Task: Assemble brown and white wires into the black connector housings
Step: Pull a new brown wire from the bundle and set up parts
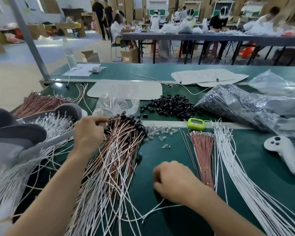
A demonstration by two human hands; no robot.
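My left hand (88, 133) rests on the top of a big pile of brown and white wires fitted with black housings (116, 150), its fingertips pinched on a brown wire end near the housings. My right hand (175, 181) lies curled on the green mat, and a white wire (153, 210) trails out from under it toward the front. Loose black connector housings (170, 106) are heaped at the centre back. A tied bundle of brown wires (203, 154) and a fan of white wires (237, 167) lie to the right.
Small clear caps (157, 133) are scattered mid-table by a green timer (196, 124). A white controller (284, 152) lies at right, plastic bags (245, 106) behind. A grey and white headset (20, 133) and more wire bundles (41, 103) sit at left. People work at far tables.
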